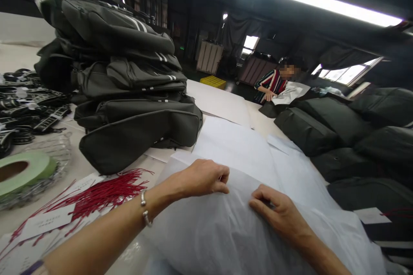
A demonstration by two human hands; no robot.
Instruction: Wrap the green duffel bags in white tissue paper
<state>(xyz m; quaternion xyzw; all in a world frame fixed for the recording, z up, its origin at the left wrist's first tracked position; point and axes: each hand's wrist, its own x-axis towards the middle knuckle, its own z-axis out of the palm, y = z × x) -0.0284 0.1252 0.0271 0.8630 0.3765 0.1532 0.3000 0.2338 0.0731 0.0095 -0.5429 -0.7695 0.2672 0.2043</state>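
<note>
Lying under left hand [206,176], under right hand [280,209], translucent plastic sheet [222,232].

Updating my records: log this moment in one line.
left hand: at plastic, grip unclear | right hand: same | bags: both sides | tags: left side

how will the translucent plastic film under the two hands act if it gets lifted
The translucent plastic film will probably be floppy, since it wrinkles loosely beneath the left hand and right hand. It looks thin and see-through, so it is likely light for its size. Its glossy sheen suggests it may slip easily.
</note>
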